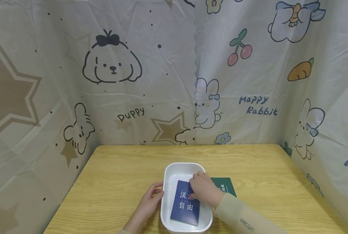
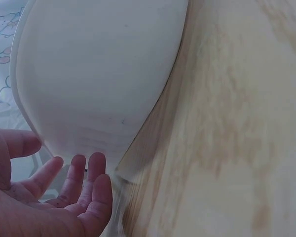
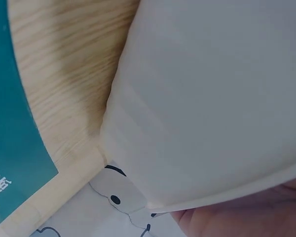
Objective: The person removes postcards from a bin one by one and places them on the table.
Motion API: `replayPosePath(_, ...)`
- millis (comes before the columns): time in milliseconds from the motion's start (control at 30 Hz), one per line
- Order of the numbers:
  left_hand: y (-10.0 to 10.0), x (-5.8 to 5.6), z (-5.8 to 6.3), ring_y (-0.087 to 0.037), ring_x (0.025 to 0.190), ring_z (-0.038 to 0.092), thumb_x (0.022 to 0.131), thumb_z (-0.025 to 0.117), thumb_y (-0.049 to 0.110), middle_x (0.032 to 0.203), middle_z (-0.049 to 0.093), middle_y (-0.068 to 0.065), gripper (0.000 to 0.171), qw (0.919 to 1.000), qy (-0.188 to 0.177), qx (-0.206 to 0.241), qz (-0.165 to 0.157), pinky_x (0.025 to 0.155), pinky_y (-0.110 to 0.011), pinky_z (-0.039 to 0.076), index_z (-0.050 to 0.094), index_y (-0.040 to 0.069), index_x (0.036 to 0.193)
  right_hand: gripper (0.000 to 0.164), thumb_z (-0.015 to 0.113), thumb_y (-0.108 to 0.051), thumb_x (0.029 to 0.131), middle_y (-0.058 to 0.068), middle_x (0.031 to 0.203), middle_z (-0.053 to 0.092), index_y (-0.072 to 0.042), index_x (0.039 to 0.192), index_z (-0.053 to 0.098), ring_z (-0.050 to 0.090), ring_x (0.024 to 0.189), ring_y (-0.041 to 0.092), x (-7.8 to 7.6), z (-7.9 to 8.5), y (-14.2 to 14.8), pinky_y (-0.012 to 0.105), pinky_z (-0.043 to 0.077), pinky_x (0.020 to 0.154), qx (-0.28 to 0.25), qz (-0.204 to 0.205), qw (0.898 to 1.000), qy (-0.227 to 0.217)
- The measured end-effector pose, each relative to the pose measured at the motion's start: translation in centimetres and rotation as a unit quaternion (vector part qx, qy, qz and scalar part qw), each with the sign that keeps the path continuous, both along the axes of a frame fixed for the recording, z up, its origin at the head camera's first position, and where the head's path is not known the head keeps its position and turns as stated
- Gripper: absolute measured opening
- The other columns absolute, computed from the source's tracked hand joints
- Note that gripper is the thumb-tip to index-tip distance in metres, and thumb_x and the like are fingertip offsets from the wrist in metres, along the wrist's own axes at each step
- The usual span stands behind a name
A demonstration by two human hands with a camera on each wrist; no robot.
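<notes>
A white rectangular plastic basin [image 1: 169, 175] stands near the front of the table, and a blue booklet [image 1: 183, 213] with white characters lies inside it, slightly turned. My right hand [image 1: 206, 189] reaches over the basin's right rim and grips the booklet by its upper right part, covering that corner. In the right wrist view the basin's wall hides most of this hand [image 3: 246, 215]. At the left side of the basin is my left hand [image 1: 150, 201], its fingers loosely bent with the tips at the wall. The left wrist view shows its thumb [image 2: 24, 143] by the rim.
A green booklet [image 1: 225, 184] lies on the table just right of the basin, partly covered by the right hand and sleeve [image 1: 238, 211]. The wood-grain table [image 1: 118, 169] is enclosed by printed cloth [image 1: 162, 81] at the back and sides.
</notes>
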State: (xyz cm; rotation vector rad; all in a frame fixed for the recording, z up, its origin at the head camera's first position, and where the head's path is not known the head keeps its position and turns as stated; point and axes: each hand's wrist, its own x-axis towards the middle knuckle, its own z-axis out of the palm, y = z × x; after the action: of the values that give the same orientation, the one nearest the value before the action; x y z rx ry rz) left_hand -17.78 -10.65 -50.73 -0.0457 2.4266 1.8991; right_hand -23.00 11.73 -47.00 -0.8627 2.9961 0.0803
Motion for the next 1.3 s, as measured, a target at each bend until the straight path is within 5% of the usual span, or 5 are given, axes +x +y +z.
replayPosePath(300, 0.0, 0.0, 0.0, -0.02, 0.086, 0.059, 0.093, 0.057, 0.022, 0.108, 0.06, -0.017, 0.04, 1.0, -0.001, 0.001, 0.001, 0.075, -0.035, 0.052, 0.053, 0.01, 0.13, 0.066, 0.078, -0.049, 0.067, 0.006, 0.093, 0.057, -0.002, 0.111, 0.065, 0.046, 0.086, 0.019, -0.3, -0.2, 0.1, 0.039, 0.046, 0.085, -0.033, 0.001, 0.999, 0.013)
replayPosePath(633, 0.0, 0.1, 0.1, -0.02, 0.087, 0.059, 0.093, 0.057, 0.022, 0.11, 0.06, -0.017, 0.04, 1.0, -0.001, 0.001, 0.0, 0.074, -0.035, 0.052, 0.053, 0.01, 0.131, 0.058, 0.083, -0.038, 0.065, 0.003, 0.102, 0.057, -0.009, 0.109, 0.06, 0.052, 0.096, 0.019, -0.5, 1.0, 0.7, 0.046, 0.049, 0.087, -0.132, 0.015, 0.991, -0.006)
replayPosePath(933, 0.0, 0.2, 0.2, -0.021, 0.086, 0.059, 0.093, 0.056, 0.021, 0.108, 0.06, -0.018, 0.04, 1.0, 0.002, 0.007, -0.007, 0.073, -0.035, 0.053, 0.052, 0.008, 0.131, 0.034, 0.074, -0.025, 0.08, 0.003, 0.106, 0.065, -0.012, 0.109, 0.062, 0.058, 0.095, 0.017, -0.7, 2.0, 1.1, 0.044, 0.052, 0.087, -0.169, 0.005, 0.985, -0.03)
replayPosePath(1133, 0.0, 0.1, 0.1, -0.02, 0.087, 0.059, 0.093, 0.057, 0.022, 0.108, 0.06, -0.017, 0.039, 0.9999, -0.006, 0.009, -0.003, 0.074, -0.036, 0.053, 0.053, 0.01, 0.13, 0.015, 0.067, -0.014, 0.087, 0.0, 0.092, 0.066, -0.012, 0.101, 0.066, 0.058, 0.082, 0.011, -1.0, 2.1, 1.6, 0.038, 0.056, 0.077, -0.237, 0.011, 0.971, -0.037)
replayPosePath(1300, -0.1, 0.1, 0.0, -0.02, 0.088, 0.059, 0.093, 0.057, 0.024, 0.109, 0.059, -0.017, 0.04, 1.0, -0.006, 0.006, -0.003, 0.075, -0.037, 0.054, 0.053, 0.01, 0.13, 0.01, 0.064, -0.012, 0.089, -0.002, 0.086, 0.063, -0.015, 0.098, 0.065, 0.055, 0.078, 0.013, -1.6, 2.0, 2.3, 0.04, 0.052, 0.072, -0.297, 0.011, 0.951, -0.084)
